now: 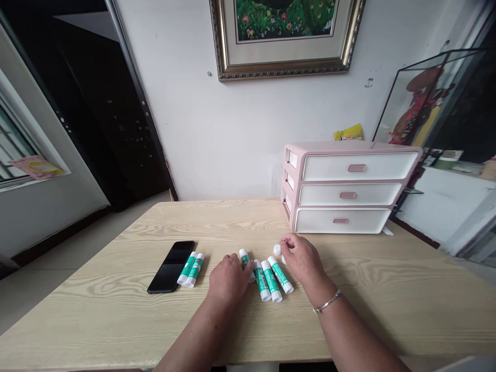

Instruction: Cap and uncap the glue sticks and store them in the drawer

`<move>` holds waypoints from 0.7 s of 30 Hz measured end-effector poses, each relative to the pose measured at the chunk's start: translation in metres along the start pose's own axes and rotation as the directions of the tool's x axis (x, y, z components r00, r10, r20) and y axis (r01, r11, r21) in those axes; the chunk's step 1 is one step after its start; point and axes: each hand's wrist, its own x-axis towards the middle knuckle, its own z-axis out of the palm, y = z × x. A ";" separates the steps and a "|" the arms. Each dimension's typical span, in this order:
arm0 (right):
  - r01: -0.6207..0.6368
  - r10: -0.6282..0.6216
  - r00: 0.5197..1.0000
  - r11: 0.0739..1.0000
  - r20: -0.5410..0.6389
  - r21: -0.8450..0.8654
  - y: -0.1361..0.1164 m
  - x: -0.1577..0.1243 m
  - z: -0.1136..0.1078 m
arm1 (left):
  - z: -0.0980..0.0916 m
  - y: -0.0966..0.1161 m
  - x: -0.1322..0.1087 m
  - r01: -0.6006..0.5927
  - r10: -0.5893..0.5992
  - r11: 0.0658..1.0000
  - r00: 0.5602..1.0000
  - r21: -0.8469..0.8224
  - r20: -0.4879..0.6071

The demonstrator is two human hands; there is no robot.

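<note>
Several green-and-white glue sticks lie on the wooden table (368,305). My left hand (228,279) rests on one glue stick (245,258), fingers curled over it. Three more glue sticks (271,280) lie side by side between my hands. My right hand (304,258) sits just right of them, fingertips pinching a small white cap (277,249) at the top of the row. Two further glue sticks (191,269) lie to the left, next to a black phone (171,266).
A pink and white unit of three drawers (349,188), all shut, stands at the back right of the table. Behind it are a wall, a framed picture (287,36) and a yellow packet (351,133). A glass case (437,98) stands at the right.
</note>
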 end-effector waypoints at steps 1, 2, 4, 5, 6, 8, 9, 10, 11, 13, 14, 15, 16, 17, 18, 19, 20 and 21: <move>0.002 -0.002 1.000 1.000 0.010 0.004 -0.002 -0.001 0.001 | 0.000 0.001 0.001 -0.003 0.003 1.000 1.000 -0.001 0.004; 0.004 -0.004 1.000 1.000 0.021 0.004 -0.004 -0.002 0.002 | -0.001 0.001 0.001 -0.008 0.008 1.000 1.000 -0.003 0.007; 0.006 -0.006 0.999 1.000 0.047 0.006 -0.007 -0.003 0.004 | -0.003 0.002 0.001 -0.015 0.015 1.000 1.000 -0.002 0.011; 0.008 -0.009 0.998 1.000 0.057 0.011 -0.008 -0.004 0.006 | -0.004 0.002 0.000 -0.019 0.019 1.000 1.000 -0.001 0.010; 0.012 -0.013 0.998 1.000 0.067 0.018 -0.008 -0.004 0.007 | -0.005 0.001 -0.002 -0.021 0.021 1.000 1.000 0.001 0.007; 0.014 -0.016 0.997 0.999 0.071 0.037 -0.009 -0.005 0.008 | -0.007 -0.001 -0.005 -0.022 0.022 1.000 1.000 0.000 -0.009; 0.011 -0.015 0.998 0.998 0.067 0.055 -0.009 -0.006 0.008 | -0.007 -0.002 -0.007 -0.024 0.024 1.000 1.000 -0.004 -0.020; 0.006 -0.012 0.998 0.997 0.061 0.083 -0.010 -0.006 0.008 | -0.008 -0.004 -0.009 -0.027 0.027 1.000 0.999 -0.011 -0.031; 0.002 -0.009 0.998 0.993 0.057 0.122 -0.012 -0.007 0.007 | -0.007 -0.006 -0.011 -0.033 0.032 0.999 0.999 -0.018 -0.039; 0.002 -0.017 0.998 0.974 0.064 0.226 -0.016 -0.009 0.003 | -0.005 -0.011 -0.014 -0.085 0.082 0.995 0.994 -0.049 -0.066; 0.008 -0.031 0.997 0.958 0.078 0.287 -0.019 -0.010 0.001 | -0.003 -0.013 -0.016 -0.140 0.133 0.987 0.987 -0.076 -0.090; 0.015 -0.051 0.994 0.938 0.093 0.346 -0.022 -0.011 -0.001 | -0.002 -0.015 -0.018 -0.211 0.199 0.972 0.973 -0.103 -0.119; 0.025 -0.073 0.991 0.918 0.108 0.395 -0.025 -0.012 -0.002 | 0.000 -0.015 -0.020 -0.292 0.273 0.948 0.950 -0.128 -0.149; 0.037 -0.097 0.988 0.902 0.119 0.430 -0.028 -0.014 -0.003 | 0.002 -0.015 -0.022 -0.372 0.346 0.917 0.922 -0.145 -0.176; 0.051 -0.120 0.985 0.892 0.126 0.449 -0.030 -0.015 -0.004 | 0.004 -0.014 -0.024 -0.439 0.408 0.885 0.892 -0.154 -0.194; 0.067 -0.142 0.981 0.890 0.135 0.451 -0.031 -0.016 -0.003 | 0.005 -0.012 -0.026 -0.487 0.456 0.860 0.867 -0.154 -0.200; 0.081 -0.162 0.976 0.894 0.148 0.441 -0.031 -0.017 -0.002 | 0.006 -0.010 -0.028 -0.519 0.489 0.841 0.850 -0.152 -0.199; 0.093 -0.177 0.971 0.901 0.163 0.424 -0.031 -0.018 0.000 | 0.006 -0.007 -0.029 -0.537 0.508 0.830 0.840 -0.152 -0.192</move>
